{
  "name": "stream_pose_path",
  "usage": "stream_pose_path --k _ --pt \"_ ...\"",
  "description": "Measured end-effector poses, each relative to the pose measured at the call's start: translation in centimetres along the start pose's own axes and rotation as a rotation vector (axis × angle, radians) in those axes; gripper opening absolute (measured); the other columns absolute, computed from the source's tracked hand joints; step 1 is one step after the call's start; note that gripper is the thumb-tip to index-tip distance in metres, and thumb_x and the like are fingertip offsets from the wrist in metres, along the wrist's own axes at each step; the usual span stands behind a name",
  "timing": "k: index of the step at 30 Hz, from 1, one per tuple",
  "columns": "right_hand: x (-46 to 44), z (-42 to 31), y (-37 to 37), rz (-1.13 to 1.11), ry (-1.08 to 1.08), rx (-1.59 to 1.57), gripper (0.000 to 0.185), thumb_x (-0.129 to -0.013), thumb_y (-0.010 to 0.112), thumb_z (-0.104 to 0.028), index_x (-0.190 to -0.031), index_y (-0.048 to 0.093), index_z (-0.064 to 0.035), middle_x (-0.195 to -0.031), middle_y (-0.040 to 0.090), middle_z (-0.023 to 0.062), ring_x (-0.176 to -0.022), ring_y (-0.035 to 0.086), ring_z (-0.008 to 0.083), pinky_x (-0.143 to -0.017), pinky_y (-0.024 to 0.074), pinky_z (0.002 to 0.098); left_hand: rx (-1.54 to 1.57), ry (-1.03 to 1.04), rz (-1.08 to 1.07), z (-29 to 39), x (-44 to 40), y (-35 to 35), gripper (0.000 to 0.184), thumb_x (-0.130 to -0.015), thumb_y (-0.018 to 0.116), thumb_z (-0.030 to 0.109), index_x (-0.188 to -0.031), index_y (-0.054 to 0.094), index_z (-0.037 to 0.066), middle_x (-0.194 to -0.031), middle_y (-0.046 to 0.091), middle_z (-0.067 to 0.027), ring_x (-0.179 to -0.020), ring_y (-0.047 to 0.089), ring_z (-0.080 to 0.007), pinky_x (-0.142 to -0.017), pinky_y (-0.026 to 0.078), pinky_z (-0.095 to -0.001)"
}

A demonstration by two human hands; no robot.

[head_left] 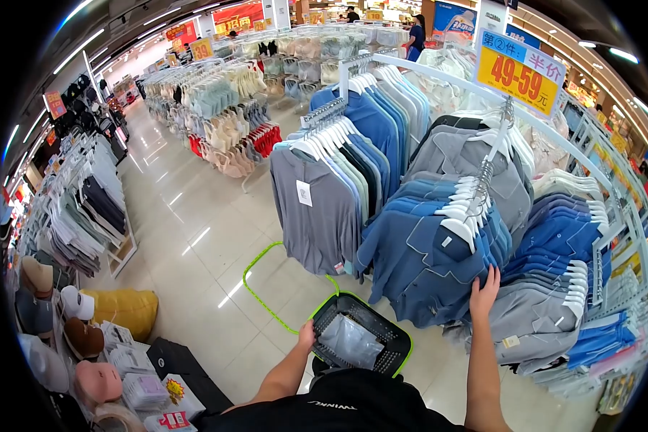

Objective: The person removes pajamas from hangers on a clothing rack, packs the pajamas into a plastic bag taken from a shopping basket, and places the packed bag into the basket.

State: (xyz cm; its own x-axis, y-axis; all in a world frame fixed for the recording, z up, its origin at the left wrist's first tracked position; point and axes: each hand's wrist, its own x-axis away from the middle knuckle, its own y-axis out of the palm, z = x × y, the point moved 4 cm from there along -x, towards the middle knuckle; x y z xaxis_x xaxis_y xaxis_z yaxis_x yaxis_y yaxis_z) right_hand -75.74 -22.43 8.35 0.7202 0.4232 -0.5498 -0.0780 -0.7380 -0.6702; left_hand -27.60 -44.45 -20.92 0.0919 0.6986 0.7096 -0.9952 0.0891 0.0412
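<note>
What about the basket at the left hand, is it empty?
No, a plastic-wrapped package lies inside the basket.

A black top (pixel 367 394) bearing small white capital lettering (pixel 332 405), partly legible; 2 bare forearms (pixel 486 367).

A black perforated plastic basket with green trim (pixel 397 347) holds a shiny plastic-wrapped packet (pixel 350 341); blue collared shirts with pale piping (pixel 426 252) hang closely together.

Head-worn view, forward and down, store aisle
</note>
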Motion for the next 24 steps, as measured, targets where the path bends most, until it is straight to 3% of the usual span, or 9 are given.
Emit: stream_pose_path --k 11,24 --pt "0.0 -0.1 -0.3 -0.007 0.023 -0.031 0.052 -0.087 0.059 -0.015 -0.136 0.046 -0.0044 -0.143 0.04 0.0223 -0.129 0.04 0.0409 -0.108 0.0328 0.0437 -0.027 -0.02 -0.033 0.0 0.2 0.3 0.039 -0.087 0.056 0.049 -0.098 0.055 0.012 -0.083 0.047 0.0014 -0.068 0.043 -0.0113 -0.054 0.035 -0.0276" --pt "0.0 0.2 0.0 0.002 0.007 -0.008 0.052 -0.086 0.059 -0.014 -0.136 0.047 -0.0047 -0.141 0.04 0.023 -0.128 0.042 0.0413 -0.107 0.0338 0.0441 -0.028 -0.021 -0.019 0.9 1.0 0.7 0.043 -0.085 0.056 0.048 -0.104 0.055 0.01 -0.089 0.049 -0.0001 -0.072 0.045 -0.0127 -0.059 0.038 -0.0298"
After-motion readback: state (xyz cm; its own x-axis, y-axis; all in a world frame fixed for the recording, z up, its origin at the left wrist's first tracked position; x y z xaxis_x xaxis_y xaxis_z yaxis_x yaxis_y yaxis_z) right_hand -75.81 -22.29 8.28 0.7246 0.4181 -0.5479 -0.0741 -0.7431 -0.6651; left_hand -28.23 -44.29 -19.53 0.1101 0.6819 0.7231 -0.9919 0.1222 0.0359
